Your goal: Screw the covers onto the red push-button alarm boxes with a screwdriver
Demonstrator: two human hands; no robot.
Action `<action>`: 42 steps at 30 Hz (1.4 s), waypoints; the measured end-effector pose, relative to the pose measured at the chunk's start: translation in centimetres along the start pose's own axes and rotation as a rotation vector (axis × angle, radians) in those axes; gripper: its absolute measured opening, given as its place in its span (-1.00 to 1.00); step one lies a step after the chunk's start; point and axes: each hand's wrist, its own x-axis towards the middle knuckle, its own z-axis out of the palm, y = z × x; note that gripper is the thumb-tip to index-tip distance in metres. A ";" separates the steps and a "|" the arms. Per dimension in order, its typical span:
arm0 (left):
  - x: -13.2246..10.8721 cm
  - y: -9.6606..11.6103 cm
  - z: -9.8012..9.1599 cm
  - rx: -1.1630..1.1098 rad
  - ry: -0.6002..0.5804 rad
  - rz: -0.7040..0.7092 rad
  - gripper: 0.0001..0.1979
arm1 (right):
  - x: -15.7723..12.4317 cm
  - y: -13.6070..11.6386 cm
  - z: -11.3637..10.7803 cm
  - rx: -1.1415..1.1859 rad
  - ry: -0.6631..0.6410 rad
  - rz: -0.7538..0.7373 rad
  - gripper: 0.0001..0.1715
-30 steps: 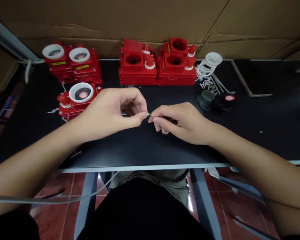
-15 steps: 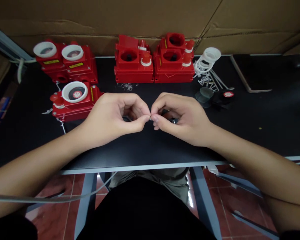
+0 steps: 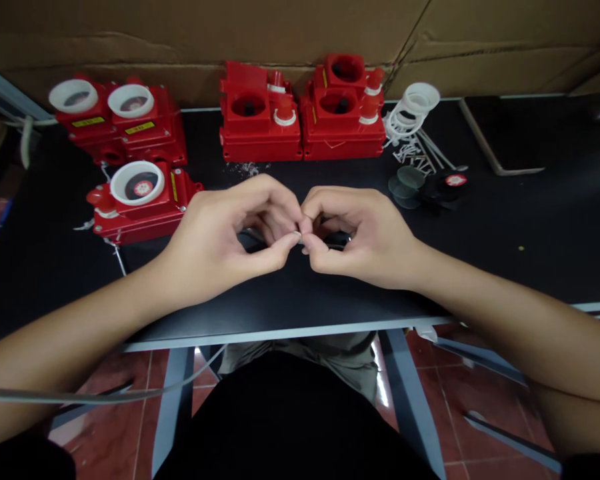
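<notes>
My left hand (image 3: pixel 235 233) and my right hand (image 3: pixel 357 233) meet above the front of the black table, fingertips pinched together. Between them shows a tiny pale piece (image 3: pixel 298 235), mostly covered by the fingers and too small to name. Behind my left wrist stands a red housing (image 3: pixel 145 223) with a white ring (image 3: pixel 137 183) around a dark round window. Beyond my right hand lie clear round discs (image 3: pixel 407 183) and a black part with a red and white label (image 3: pixel 455 181).
Two red housings (image 3: pixel 261 141) (image 3: pixel 344 145) stand at the back middle, and two more with white rings (image 3: pixel 130 101) at the back left. White rings (image 3: pixel 420 100) and small screws (image 3: pixel 413 157) lie right of centre. A dark flat tablet-like object (image 3: pixel 510 137) is at the far right.
The fingertips have shifted slightly, and the tiny pale piece between them shows a little more. The view has tilted a little; the things on the table appear unmoved.
</notes>
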 end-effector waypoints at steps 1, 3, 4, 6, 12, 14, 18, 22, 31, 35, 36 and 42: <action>0.0 0.0 -0.2 0.097 0.008 0.080 -0.86 | 0.0 0.0 0.0 0.004 0.001 0.007 -0.91; 0.1 0.0 -0.6 0.331 0.026 0.233 -0.85 | 0.0 0.1 0.0 0.015 -0.002 0.027 -0.91; 0.1 0.0 -0.7 0.429 0.031 0.293 -0.88 | 0.0 0.1 0.0 0.020 -0.005 0.036 -0.90; 0.0 0.0 -0.9 0.534 0.037 0.355 -0.91 | 0.1 0.1 0.0 0.032 -0.010 0.049 -0.89; -0.4 0.1 -0.8 0.604 0.038 0.418 -0.80 | 0.0 -0.1 0.0 0.092 -0.037 0.112 -0.89; -0.5 0.1 -0.8 0.622 0.043 0.440 -0.81 | 0.0 -0.2 0.0 0.113 -0.048 0.127 -0.88; -0.4 0.2 -0.8 0.652 0.037 0.435 -0.82 | 0.0 -0.2 0.0 0.125 -0.050 0.131 -0.85; -0.4 0.4 -0.9 0.634 0.029 0.393 -0.76 | 0.0 -0.2 0.1 0.124 -0.057 0.125 -0.84; -0.6 -0.4 -0.2 0.780 0.035 0.495 -0.83 | 0.0 0.0 0.4 0.044 -0.050 0.090 -0.92; -0.7 -0.3 0.3 0.767 0.052 0.489 -0.83 | 0.0 -0.1 0.6 0.021 -0.046 0.061 -0.93; -0.7 -0.1 0.4 0.743 0.063 0.478 -0.82 | 0.0 -0.2 0.6 0.023 -0.047 0.060 -0.93; -0.8 0.5 0.8 0.487 0.067 0.251 -0.76 | 0.0 -0.9 0.6 0.102 -0.059 0.116 -0.89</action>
